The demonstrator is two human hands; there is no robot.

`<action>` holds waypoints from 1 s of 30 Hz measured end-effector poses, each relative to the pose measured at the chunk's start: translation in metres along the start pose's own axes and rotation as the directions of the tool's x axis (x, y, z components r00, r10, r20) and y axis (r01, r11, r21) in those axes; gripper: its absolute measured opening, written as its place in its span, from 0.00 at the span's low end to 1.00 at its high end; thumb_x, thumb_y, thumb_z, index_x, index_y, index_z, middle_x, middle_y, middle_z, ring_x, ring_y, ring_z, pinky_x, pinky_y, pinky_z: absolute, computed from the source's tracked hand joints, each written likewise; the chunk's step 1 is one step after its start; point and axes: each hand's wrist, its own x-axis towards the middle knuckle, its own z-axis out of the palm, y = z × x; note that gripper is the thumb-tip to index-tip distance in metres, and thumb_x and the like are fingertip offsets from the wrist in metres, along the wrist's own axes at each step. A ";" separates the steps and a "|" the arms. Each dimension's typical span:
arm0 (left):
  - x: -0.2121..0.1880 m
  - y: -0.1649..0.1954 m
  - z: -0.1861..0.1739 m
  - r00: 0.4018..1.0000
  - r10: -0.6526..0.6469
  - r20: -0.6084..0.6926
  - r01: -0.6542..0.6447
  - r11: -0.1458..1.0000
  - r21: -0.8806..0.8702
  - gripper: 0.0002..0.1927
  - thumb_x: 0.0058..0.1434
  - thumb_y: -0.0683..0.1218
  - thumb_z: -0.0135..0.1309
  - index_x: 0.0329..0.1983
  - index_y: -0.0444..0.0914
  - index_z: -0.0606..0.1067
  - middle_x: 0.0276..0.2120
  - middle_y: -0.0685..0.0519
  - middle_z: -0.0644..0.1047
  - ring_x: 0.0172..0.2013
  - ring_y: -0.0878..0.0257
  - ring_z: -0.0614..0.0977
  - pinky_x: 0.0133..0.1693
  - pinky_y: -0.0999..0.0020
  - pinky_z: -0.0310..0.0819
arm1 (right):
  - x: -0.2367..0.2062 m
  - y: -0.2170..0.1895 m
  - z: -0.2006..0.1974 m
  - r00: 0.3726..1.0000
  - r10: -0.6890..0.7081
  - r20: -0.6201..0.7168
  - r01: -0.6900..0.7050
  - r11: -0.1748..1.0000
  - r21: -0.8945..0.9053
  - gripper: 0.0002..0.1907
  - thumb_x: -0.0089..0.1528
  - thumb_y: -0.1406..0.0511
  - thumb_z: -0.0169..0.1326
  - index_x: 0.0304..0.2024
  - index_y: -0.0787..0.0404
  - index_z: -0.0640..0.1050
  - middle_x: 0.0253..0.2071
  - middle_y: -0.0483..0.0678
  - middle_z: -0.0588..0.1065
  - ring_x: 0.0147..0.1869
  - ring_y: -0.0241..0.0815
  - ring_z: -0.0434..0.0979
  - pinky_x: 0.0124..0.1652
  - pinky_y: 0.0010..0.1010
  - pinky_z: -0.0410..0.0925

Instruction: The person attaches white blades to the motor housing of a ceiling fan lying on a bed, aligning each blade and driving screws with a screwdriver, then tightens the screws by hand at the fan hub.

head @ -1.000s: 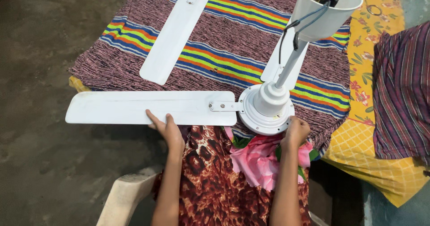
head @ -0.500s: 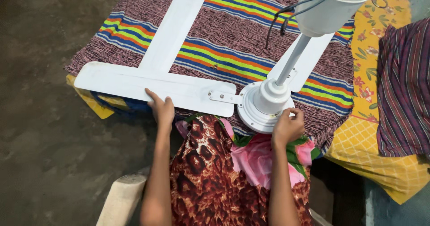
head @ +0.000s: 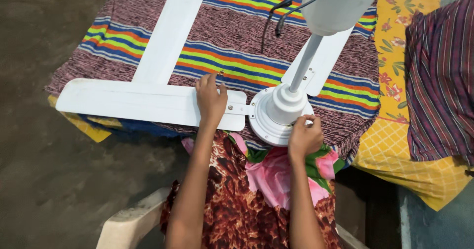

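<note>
A white ceiling fan lies on a striped cloth (head: 237, 46). Its round motor housing (head: 276, 118) sits at the near edge, with a downrod (head: 306, 56) rising to a white canopy cup (head: 340, 2) and black wires (head: 281, 7). My left hand (head: 211, 98) rests flat on the inner end of the attached blade (head: 128, 101). My right hand (head: 304, 136) pinches the housing's near rim, fingers curled; whether it holds anything small is hidden. A loose blade (head: 170, 32) lies across the attached one. Another blade (head: 326, 56) pokes out behind the downrod.
A yellow flowered cloth (head: 395, 145) covers the surface to the right, with dark striped fabric (head: 439, 81) on top. My patterned lap (head: 247, 199) and a pale plastic chair arm (head: 128, 224) are below. Bare dark floor (head: 44, 170) lies at the left.
The view has shifted closer. The attached blade and housing have swung so the blade now lies under the loose one. My left hand slid onto the blade's inner end; my right stays on the rim.
</note>
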 end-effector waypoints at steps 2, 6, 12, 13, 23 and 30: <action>0.007 -0.011 0.016 0.998 -0.029 0.056 0.029 1.000 -0.008 0.21 0.63 0.45 0.58 0.59 0.34 0.75 0.53 0.42 0.74 0.55 0.44 0.72 0.56 0.51 0.67 | -0.001 -0.002 0.000 1.000 0.018 0.000 -0.018 1.000 -0.016 0.07 0.59 0.58 0.57 0.35 0.52 0.82 0.24 0.49 0.77 0.30 0.56 0.78 0.32 0.52 0.66; 0.015 -0.019 0.035 0.985 -0.130 0.112 0.107 0.975 0.192 0.22 0.63 0.50 0.61 0.59 0.38 0.76 0.49 0.47 0.75 0.53 0.47 0.73 0.54 0.50 0.67 | -0.001 -0.006 -0.002 0.997 0.072 0.024 -0.072 0.997 -0.012 0.08 0.58 0.57 0.58 0.34 0.50 0.82 0.24 0.48 0.78 0.30 0.55 0.78 0.33 0.50 0.66; 0.031 -0.015 0.040 0.989 -0.149 0.001 0.140 0.935 0.326 0.21 0.53 0.46 0.62 0.51 0.38 0.79 0.51 0.47 0.74 0.49 0.46 0.73 0.47 0.49 0.68 | -0.002 -0.011 -0.012 0.987 0.134 0.092 -0.138 0.990 0.039 0.08 0.57 0.57 0.57 0.36 0.51 0.82 0.23 0.49 0.77 0.30 0.53 0.78 0.34 0.47 0.67; 0.034 -0.017 0.038 0.985 -0.166 0.037 0.145 0.934 0.325 0.19 0.54 0.45 0.61 0.50 0.39 0.80 0.50 0.48 0.74 0.50 0.47 0.73 0.48 0.50 0.68 | -0.002 -0.012 -0.013 0.983 0.150 0.107 -0.154 0.987 0.036 0.09 0.58 0.57 0.57 0.36 0.51 0.82 0.23 0.49 0.77 0.30 0.53 0.78 0.34 0.47 0.67; 0.038 -0.033 0.041 0.987 -0.160 0.030 0.142 0.935 0.325 0.10 0.58 0.40 0.60 0.43 0.37 0.82 0.43 0.45 0.78 0.47 0.45 0.77 0.48 0.51 0.72 | -0.006 -0.014 -0.014 0.987 0.134 0.093 -0.139 0.989 0.048 0.09 0.57 0.57 0.58 0.36 0.52 0.82 0.24 0.50 0.78 0.31 0.54 0.79 0.35 0.47 0.68; 0.037 -0.035 0.042 0.988 -0.151 -0.045 0.156 0.972 0.178 0.05 0.59 0.40 0.61 0.38 0.35 0.81 0.39 0.46 0.79 0.43 0.47 0.78 0.46 0.52 0.72 | -0.005 -0.016 -0.014 0.986 0.129 0.105 -0.135 0.989 0.054 0.09 0.57 0.57 0.58 0.36 0.52 0.82 0.24 0.49 0.78 0.31 0.53 0.79 0.34 0.47 0.68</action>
